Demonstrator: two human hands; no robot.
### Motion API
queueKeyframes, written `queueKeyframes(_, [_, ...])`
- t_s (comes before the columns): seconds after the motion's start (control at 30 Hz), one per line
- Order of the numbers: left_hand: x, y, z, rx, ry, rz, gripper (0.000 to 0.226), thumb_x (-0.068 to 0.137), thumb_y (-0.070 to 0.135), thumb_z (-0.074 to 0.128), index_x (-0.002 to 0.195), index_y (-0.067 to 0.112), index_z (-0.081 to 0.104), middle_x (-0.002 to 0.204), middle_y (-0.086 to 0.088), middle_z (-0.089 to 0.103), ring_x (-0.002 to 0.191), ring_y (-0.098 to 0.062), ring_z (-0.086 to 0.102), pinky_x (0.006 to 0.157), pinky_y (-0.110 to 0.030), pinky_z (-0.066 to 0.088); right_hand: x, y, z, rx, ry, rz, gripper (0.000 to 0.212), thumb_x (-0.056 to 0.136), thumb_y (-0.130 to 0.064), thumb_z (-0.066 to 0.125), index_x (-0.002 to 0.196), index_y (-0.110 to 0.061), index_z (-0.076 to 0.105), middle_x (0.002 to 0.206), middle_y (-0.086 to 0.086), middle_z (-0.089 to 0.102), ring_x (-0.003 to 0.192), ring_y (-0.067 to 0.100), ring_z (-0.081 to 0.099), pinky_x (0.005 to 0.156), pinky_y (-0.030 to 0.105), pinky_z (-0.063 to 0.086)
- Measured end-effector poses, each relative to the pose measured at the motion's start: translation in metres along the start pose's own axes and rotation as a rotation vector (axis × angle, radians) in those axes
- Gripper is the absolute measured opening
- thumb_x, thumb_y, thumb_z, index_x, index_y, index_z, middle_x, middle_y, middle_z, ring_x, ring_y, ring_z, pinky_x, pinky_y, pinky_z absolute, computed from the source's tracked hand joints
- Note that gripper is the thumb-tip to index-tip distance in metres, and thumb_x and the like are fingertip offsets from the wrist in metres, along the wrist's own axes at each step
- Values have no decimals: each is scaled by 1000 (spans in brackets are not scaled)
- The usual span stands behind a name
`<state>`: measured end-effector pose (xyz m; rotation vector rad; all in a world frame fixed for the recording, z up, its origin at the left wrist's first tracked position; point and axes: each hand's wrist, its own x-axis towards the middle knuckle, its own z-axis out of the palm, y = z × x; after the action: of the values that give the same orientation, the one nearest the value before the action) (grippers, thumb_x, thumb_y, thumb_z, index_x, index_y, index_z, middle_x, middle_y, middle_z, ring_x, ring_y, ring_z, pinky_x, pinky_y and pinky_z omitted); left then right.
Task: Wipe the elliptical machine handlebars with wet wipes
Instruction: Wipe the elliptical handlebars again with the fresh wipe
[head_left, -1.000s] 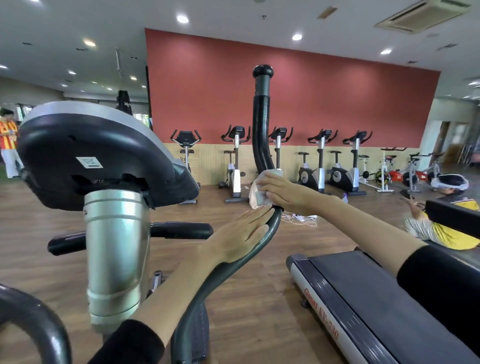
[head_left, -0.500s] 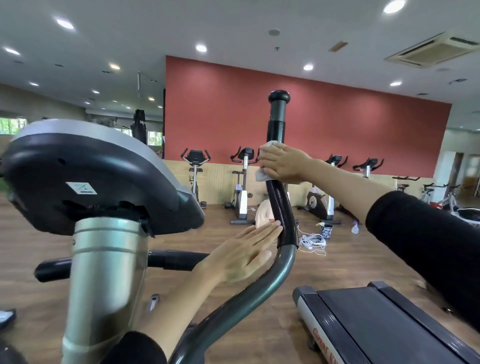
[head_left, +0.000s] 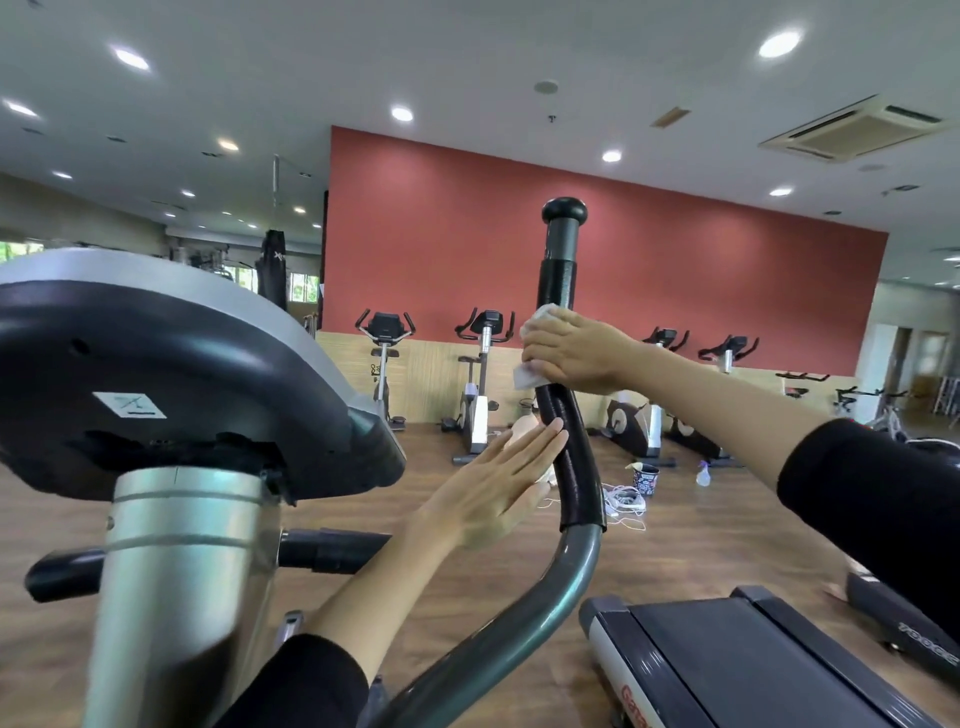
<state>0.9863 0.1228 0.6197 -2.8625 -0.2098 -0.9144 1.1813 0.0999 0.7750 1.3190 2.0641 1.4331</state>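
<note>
A person's right hand curls around a white wet wipe, pressing it against the upright black handlebar of an elliptical machine, below its round end cap. The left hand is flat with straight fingers, its fingertips touching the handlebar lower down. A treadmill sits to the right.

Low to the right of the console, the near treadmill carries red letters on its pale side rail that begin "Ga" and run off the bottom edge. Farther right of the console, a second treadmill shows white capitals reading roughly "TOOGE". On the console's underside a white sticker bears a crossed mark without legible words, and behind the console a black punching bag bears a pale "X".
</note>
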Motion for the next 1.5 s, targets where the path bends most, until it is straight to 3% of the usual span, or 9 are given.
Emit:
queueKeyframes(0.17, [0,-5,6,34,11,4,54,102,35,14,150,24,-8,159,11,-12,145,0,-12,121,-32,-5,23,28,-30,-140,-37,182,62,96,-34,4,128,-8,51,134,11,48,133,27,34,116,41,8])
queueKeyframes(0.3, [0,-9,7,35,19,15,54,102,34,16,150,24,-7,159,11,-10,145,0,-11,121,-33,-4,22,27,-29,-139,-27,202,61,98,-31,11,116,-1,60,120,16,58,125,33,44,115,48,21])
queueKeyframes(0.37, [1,-11,8,52,22,29,55,102,34,16,151,23,-6,160,9,-9,145,0,-11,121,-33,-4,16,17,-17,-81,14,161,50,99,-30,20,116,-4,59,122,13,57,128,31,42,116,47,15])
queueKeyframes(0.67, [-5,-22,13,71,93,-15,57,102,34,18,151,18,-3,159,5,-8,146,-4,-9,121,-31,-3,-12,-24,5,372,-35,36,53,98,-33,13,120,-13,56,128,2,49,138,18,24,114,28,-14])
queueKeyframes(0.83, [-2,-23,8,-20,147,-130,59,101,32,20,152,17,-6,161,3,-7,147,-4,-8,122,-33,1,-28,-44,2,605,-137,57,39,103,-23,25,125,-9,54,135,1,44,140,13,18,119,39,-3])
queueKeyframes(0.97, [4,-25,7,-37,139,-169,60,102,23,27,152,17,-6,160,7,-9,146,-1,-9,121,-29,0,-49,-62,-3,677,-146,51,40,104,-24,24,128,-9,52,135,1,45,139,9,17,119,33,1])
queueKeyframes(1.1, [10,-26,7,-73,121,-191,60,103,23,28,152,18,-5,158,10,-11,144,2,-11,120,-26,-3,-73,-80,-14,736,-135,30,39,103,-24,24,125,-11,53,132,-2,46,139,4,14,114,16,-9])
queueKeyframes(1.4, [17,-26,7,-82,82,-152,64,98,11,28,152,19,-4,153,17,-15,141,7,-14,117,-20,-9,-85,-85,-28,683,-189,-27,41,103,-30,21,127,-15,50,140,-4,42,140,4,12,114,14,-6])
queueKeyframes(1.5, [18,-27,7,-93,85,-148,65,97,9,30,152,20,-4,153,18,-14,140,9,-14,116,-18,-9,-87,-91,-25,699,-156,19,39,104,-28,22,126,-14,50,136,-6,43,141,4,13,119,28,4])
